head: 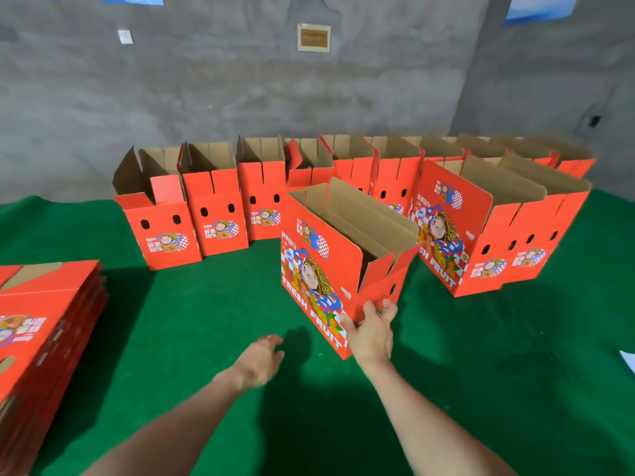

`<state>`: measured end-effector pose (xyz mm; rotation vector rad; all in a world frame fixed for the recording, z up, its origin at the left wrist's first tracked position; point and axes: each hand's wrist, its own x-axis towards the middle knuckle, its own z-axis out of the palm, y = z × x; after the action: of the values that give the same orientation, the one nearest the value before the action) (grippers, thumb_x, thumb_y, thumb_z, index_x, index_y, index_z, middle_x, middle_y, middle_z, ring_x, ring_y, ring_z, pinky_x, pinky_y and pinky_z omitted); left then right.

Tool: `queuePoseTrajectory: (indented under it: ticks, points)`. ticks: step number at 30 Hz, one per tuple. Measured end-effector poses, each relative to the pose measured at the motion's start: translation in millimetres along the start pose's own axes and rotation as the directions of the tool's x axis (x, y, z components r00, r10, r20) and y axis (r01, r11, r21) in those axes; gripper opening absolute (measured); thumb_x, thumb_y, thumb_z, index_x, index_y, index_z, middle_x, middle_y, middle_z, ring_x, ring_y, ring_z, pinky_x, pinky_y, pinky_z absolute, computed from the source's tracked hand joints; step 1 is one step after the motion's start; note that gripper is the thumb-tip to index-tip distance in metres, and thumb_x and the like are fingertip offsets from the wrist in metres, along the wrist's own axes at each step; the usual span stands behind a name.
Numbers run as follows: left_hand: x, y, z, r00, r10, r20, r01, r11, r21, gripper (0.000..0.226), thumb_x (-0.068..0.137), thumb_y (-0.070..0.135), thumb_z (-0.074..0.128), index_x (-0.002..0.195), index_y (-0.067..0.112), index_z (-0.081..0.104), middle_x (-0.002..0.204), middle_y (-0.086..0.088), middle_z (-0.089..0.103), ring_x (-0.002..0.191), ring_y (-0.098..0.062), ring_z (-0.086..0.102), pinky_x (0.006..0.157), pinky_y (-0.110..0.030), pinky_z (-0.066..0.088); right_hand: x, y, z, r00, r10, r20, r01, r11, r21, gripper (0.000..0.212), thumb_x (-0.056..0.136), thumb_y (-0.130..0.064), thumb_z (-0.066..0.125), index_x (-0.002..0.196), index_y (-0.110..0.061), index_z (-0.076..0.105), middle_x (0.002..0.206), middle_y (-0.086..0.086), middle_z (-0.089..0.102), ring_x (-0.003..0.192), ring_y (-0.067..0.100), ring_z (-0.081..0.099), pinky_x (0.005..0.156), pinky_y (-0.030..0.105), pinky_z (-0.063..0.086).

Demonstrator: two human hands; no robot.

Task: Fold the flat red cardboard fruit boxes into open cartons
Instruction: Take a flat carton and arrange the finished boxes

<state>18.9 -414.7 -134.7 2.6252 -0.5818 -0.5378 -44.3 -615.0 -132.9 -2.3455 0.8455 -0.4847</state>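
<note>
An opened red fruit carton (319, 269) stands upright on the green table, turned at an angle, its top flaps up. My right hand (372, 333) presses against its near corner with the fingers spread flat on the end panel. My left hand (261, 360) hovers over the cloth to the left of the carton, fingers relaxed, touching nothing. A stack of flat red boxes (44, 334) lies at the left edge of the table.
Several folded red cartons (213, 214) stand in a row along the back of the green table (206, 321), with more at the right (481, 242). A grey concrete wall rises behind them. A white scrap lies at the far right edge.
</note>
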Motion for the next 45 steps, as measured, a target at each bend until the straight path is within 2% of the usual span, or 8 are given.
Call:
queuePoseTrajectory:
  ticks: [7,13,21,26,32,36,42,45]
  points:
    - [62.0,24.8,30.8,0.988,0.021,0.152,-0.054,0.974,0.220,0.046,0.105,0.019,0.025,0.148,0.003,0.025,0.159,-0.014,0.012,0.147,-0.021,0.010,0.113,-0.023,0.008,50.9,14.2,-2.2,0.999,0.051,-0.017,-0.052,0.998,-0.046,0.046,0.088,-0.045,0.062,0.120,-0.015,0.049,0.149,0.009,0.015,0.096,0.034,0.063,0.088,0.037,0.049]
    - [97.9,43.5,24.1,0.973,-0.127,0.193,0.047,0.926,0.374,0.054,0.104,0.028,0.020,0.152,0.007,0.005,0.152,-0.018,0.031,0.138,-0.030,0.033,0.110,-0.034,0.029,106.4,39.1,-20.1,0.991,0.109,-0.073,-0.113,0.992,-0.056,0.047,0.090,-0.043,0.060,0.122,-0.011,0.047,0.148,0.012,0.016,0.095,0.039,0.061,0.085,0.043,0.051]
    - [91.1,49.0,27.0,0.964,-0.046,0.261,-0.141,0.743,0.654,0.042,0.104,0.015,0.019,0.142,0.004,0.033,0.159,-0.019,0.001,0.142,-0.038,0.024,0.108,-0.047,0.031,127.8,34.3,-6.0,0.974,0.102,-0.201,-0.106,0.994,-0.011,0.041,0.087,-0.032,0.065,0.117,-0.008,0.050,0.144,0.018,0.020,0.095,0.041,0.058,0.078,0.044,0.051]
    - [97.5,43.3,26.0,0.967,-0.085,0.238,-0.080,0.791,0.607,0.043,0.105,0.018,0.018,0.141,0.001,0.031,0.158,-0.020,0.005,0.133,-0.041,0.038,0.102,-0.049,0.039,150.2,62.8,-34.4,0.966,0.157,-0.207,-0.159,0.987,0.008,0.044,0.089,-0.028,0.064,0.122,-0.004,0.047,0.147,0.021,0.020,0.103,0.045,0.057,0.082,0.046,0.049]
    - [100.7,42.7,29.9,0.959,-0.127,0.255,-0.051,0.803,0.593,0.047,0.105,0.023,0.017,0.150,0.008,0.017,0.159,-0.014,0.011,0.142,-0.032,0.025,0.112,-0.045,0.028,182.4,66.8,-65.3,0.922,0.369,-0.118,-0.352,0.925,0.142,0.056,0.093,-0.030,0.060,0.135,-0.003,0.035,0.142,0.024,0.026,0.108,0.047,0.056,0.091,0.046,0.047]
    - [98.1,38.3,31.5,0.960,-0.159,0.231,0.014,0.850,0.527,0.050,0.105,0.029,0.019,0.152,0.011,0.013,0.159,-0.014,0.010,0.144,-0.030,0.022,0.114,-0.038,0.025,185.4,67.3,-66.2,0.916,0.400,-0.028,-0.373,0.875,0.308,0.053,0.096,-0.028,0.055,0.138,-0.004,0.036,0.140,0.026,0.032,0.115,0.044,0.050,0.094,0.041,0.044]
    - [80.8,31.3,30.1,0.958,-0.178,0.224,0.097,0.939,0.331,0.055,0.103,0.037,0.026,0.153,0.017,0.011,0.160,-0.009,0.006,0.143,-0.026,0.025,0.111,-0.027,0.024,161.5,47.3,-69.9,0.841,0.518,-0.157,-0.323,0.712,0.624,0.041,0.090,-0.011,0.059,0.124,0.006,0.042,0.128,0.026,0.047,0.111,0.040,0.053,0.089,0.041,0.044]
    - [61.2,22.4,26.8,0.964,-0.135,0.229,0.069,0.959,0.275,0.055,0.104,0.038,0.026,0.152,0.016,0.014,0.159,-0.006,0.015,0.143,-0.020,0.024,0.109,-0.022,0.023,132.7,15.5,-64.3,0.927,0.346,-0.143,-0.182,0.751,0.635,0.015,0.090,-0.004,0.054,0.100,0.006,0.060,0.107,0.025,0.063,0.102,0.036,0.061,0.088,0.042,0.048]
